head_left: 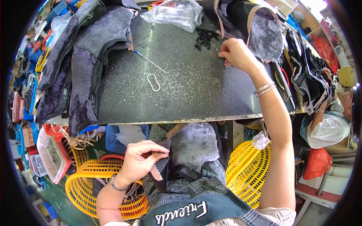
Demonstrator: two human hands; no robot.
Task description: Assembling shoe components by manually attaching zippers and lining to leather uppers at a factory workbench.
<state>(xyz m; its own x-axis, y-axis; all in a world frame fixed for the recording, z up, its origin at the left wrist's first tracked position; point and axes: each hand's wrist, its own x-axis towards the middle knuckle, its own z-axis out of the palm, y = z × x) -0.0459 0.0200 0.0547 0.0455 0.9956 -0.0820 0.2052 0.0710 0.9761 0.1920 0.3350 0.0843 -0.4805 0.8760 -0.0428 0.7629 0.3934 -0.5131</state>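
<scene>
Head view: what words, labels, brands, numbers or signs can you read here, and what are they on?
Apron: large white lettering; I'm leaving the wording out.
Plush pieces at left: small pale marks on the dark edges, too small to read.
Dark piece in the left hand: no text to be made out.
Cluttered surroundings: too small or blurred to read.

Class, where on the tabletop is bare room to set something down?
The widest bare patch of tabletop lies between the white loop and the right hand, reaching the near edge. Another lies between the pen and the plastic bag. Crowded: left, under grey furry pieces; far right, with small black parts and fur-lined pieces.
</scene>
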